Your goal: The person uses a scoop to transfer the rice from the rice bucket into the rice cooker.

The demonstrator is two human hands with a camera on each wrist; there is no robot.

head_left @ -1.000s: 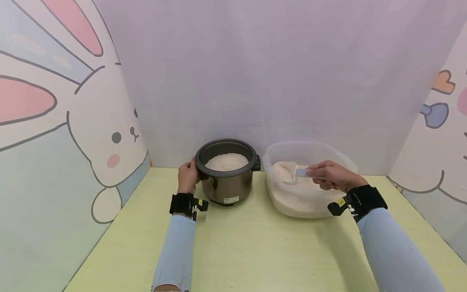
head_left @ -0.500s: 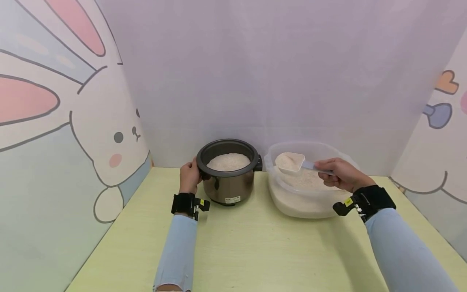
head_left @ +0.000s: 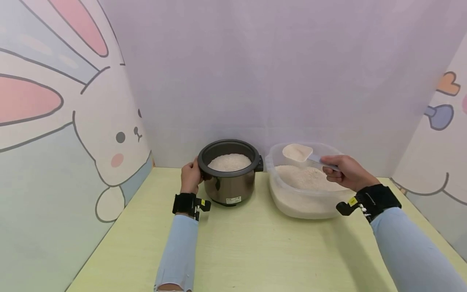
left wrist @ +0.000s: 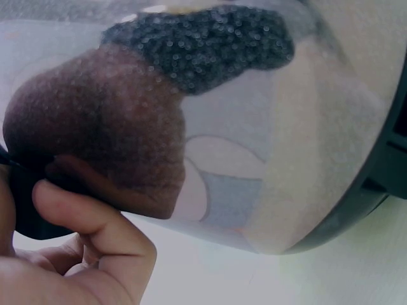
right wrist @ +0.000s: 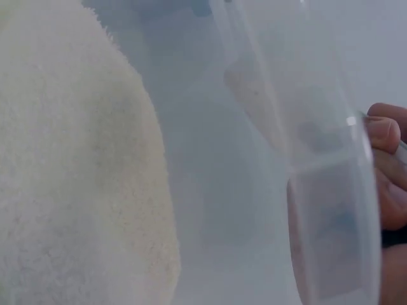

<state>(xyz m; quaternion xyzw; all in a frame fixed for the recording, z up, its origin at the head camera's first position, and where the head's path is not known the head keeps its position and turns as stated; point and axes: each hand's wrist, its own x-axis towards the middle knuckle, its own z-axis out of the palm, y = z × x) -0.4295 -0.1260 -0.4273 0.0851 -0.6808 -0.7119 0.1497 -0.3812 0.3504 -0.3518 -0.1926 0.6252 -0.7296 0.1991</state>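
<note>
A dark brown rice cooker (head_left: 235, 187) with a black rim stands at the back of the table, without a lid, with white rice (head_left: 230, 162) inside. My left hand (head_left: 190, 178) grips its left side handle; in the left wrist view the thumb (left wrist: 82, 210) curls over the black handle (left wrist: 38, 213). Farther right is a translucent plastic tub (head_left: 303, 205) partly filled with rice (head_left: 306, 178). Above this tub my right hand (head_left: 346, 172) holds a white scoop (head_left: 311, 156) by its handle, its cup filled with rice. The right wrist view shows tub rice and right fingers (right wrist: 388, 140), but the scoop is mostly hidden.
The cooker and tub sit side by side on a pale yellow-green table (head_left: 255, 251). A lilac curtain (head_left: 255, 81) hangs close behind them. Printed cartoon panels (head_left: 109, 162) enclose the left and right sides.
My right hand has lifted the scoop out of the rice to above the tub, moving slightly right in view. The left hand keeps its grip on the cooker handle.
</note>
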